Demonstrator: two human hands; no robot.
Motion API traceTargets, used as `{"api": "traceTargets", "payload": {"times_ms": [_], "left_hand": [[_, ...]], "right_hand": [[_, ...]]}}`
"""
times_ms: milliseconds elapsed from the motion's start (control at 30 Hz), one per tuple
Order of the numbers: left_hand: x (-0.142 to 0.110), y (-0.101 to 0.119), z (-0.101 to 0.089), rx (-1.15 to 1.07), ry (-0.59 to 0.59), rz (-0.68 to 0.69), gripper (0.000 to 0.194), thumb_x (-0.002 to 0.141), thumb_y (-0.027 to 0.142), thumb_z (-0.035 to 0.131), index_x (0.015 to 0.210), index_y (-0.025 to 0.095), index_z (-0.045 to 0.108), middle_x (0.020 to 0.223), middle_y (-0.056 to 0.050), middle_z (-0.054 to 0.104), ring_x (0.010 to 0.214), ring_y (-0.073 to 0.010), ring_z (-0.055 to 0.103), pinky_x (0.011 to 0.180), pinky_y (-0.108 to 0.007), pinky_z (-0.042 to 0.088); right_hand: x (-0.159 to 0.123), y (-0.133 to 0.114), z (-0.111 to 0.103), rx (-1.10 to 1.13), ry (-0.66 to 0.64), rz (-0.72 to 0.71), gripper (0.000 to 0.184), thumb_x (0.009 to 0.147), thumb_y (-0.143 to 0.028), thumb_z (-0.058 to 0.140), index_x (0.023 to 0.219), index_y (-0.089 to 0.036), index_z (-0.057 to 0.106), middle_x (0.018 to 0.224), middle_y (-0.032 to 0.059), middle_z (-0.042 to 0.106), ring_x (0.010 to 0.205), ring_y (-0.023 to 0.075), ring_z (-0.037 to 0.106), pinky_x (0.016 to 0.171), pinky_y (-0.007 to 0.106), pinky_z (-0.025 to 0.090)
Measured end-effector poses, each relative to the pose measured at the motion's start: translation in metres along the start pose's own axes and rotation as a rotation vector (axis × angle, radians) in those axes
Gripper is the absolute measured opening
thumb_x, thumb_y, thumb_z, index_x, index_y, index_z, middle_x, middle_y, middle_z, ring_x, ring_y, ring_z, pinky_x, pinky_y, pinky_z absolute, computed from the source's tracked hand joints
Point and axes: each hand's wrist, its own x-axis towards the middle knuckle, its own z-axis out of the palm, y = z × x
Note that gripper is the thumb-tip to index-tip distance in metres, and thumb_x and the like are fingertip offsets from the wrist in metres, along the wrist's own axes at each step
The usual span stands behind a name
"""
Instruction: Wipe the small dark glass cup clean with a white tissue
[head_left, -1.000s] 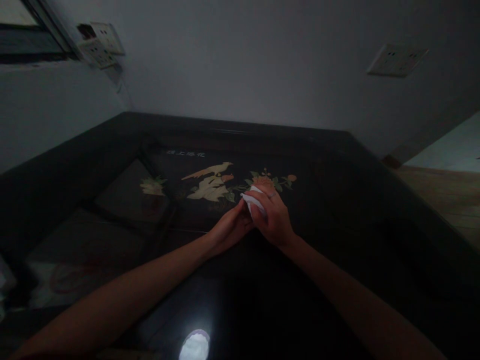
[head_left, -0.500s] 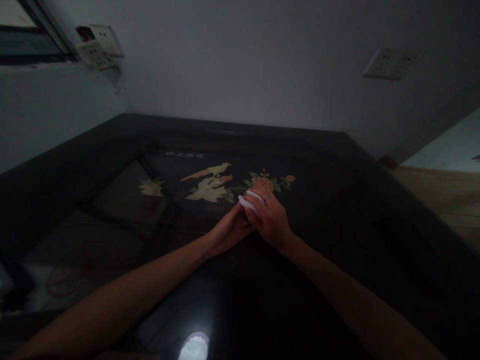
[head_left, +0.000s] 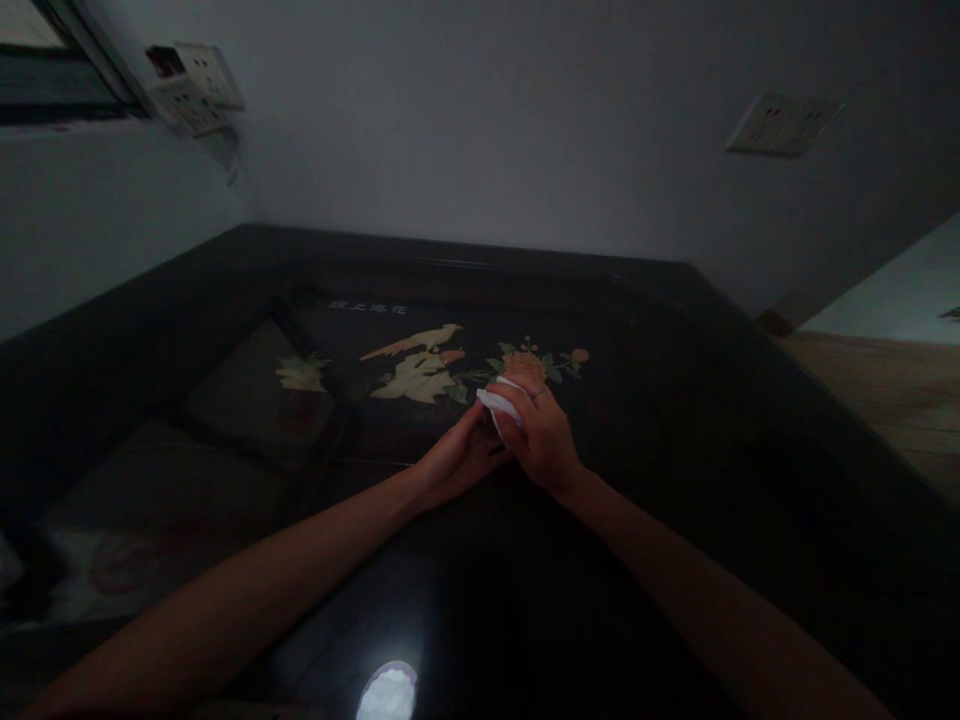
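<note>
Held a crumpled white cloth-like wad (head_left: 501, 404) in the grip of the bare right hand (head_left: 546, 437), well short of the far edge of the glossy black surface (head_left: 637, 410), with the wad's long axis slanted leftward to the bare left hand (head_left: 459, 458) close by, but could not tell the latter's grip.

Probably a home: bird-decorated tabletop (head_left: 645, 400)

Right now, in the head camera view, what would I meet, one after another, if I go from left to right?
Dark-framed window, cream-and-green leafy shape, pale golden long-tailed bird design, crumpled white cloth or tissue, small round orange bud design, white rectangular wall socket.
</note>
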Motion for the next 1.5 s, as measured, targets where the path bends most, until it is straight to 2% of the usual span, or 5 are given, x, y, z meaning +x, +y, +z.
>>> {"api": "traceTargets", "payload": {"times_ms": [200, 500, 800, 1233, 1500], "left_hand": [[0.001, 0.001, 0.001, -0.002, 0.030, 0.004, 0.028, 0.093, 0.035, 0.043, 0.091, 0.018, 0.065, 0.088, -0.004, 0.066, 0.083, -0.0155, 0.060, 0.090, -0.035, 0.041], [0.002, 0.001, 0.000, 0.039, 0.006, -0.012, 0.039, 0.094, 0.042, 0.038, 0.111, 0.016, 0.061, 0.111, -0.010, 0.064, 0.104, -0.0211, 0.058, 0.100, -0.042, 0.037], [0.002, -0.004, -0.006, 0.102, -0.028, 0.021, 0.030, 0.091, 0.040, 0.047, 0.095, 0.017, 0.065, 0.102, -0.008, 0.067, 0.099, -0.0191, 0.059, 0.094, -0.035, 0.040], [0.000, 0.000, 0.004, 0.031, 0.031, -0.007, 0.032, 0.093, 0.037, 0.044, 0.111, 0.018, 0.062, 0.116, -0.010, 0.063, 0.111, -0.0217, 0.055, 0.101, -0.041, 0.038], [0.003, -0.003, -0.002, 0.039, 0.031, 0.022, 0.029, 0.090, 0.041, 0.049, 0.095, 0.017, 0.065, 0.100, -0.008, 0.067, 0.097, -0.0193, 0.060, 0.095, -0.037, 0.041]], "right_hand": [[0.001, 0.001, -0.001, 0.084, -0.013, 0.037, 0.034, 0.095, -0.033, 0.036, 0.119, -0.019, 0.056, 0.119, 0.0120, 0.058, 0.113, 0.0237, 0.051, 0.096, 0.039, 0.042], [0.003, 0.013, 0.014, 0.458, 0.157, 0.375, 0.038, 0.095, -0.036, 0.030, 0.100, -0.016, 0.062, 0.090, 0.0073, 0.068, 0.083, 0.0204, 0.064, 0.073, 0.033, 0.051], [0.004, -0.005, -0.002, -0.007, -0.011, -0.053, 0.028, 0.091, -0.026, 0.040, 0.107, -0.019, 0.062, 0.113, 0.0121, 0.062, 0.109, 0.0251, 0.054, 0.094, 0.042, 0.043], [0.000, 0.001, 0.018, 0.623, 0.268, 0.579, 0.033, 0.092, -0.039, 0.034, 0.079, -0.019, 0.056, 0.070, 0.0011, 0.057, 0.061, 0.0151, 0.053, 0.054, 0.026, 0.044], [0.003, -0.007, 0.003, 0.131, 0.082, 0.070, 0.029, 0.092, -0.026, 0.036, 0.102, -0.019, 0.062, 0.110, 0.0108, 0.063, 0.106, 0.0231, 0.056, 0.094, 0.041, 0.044]]}}
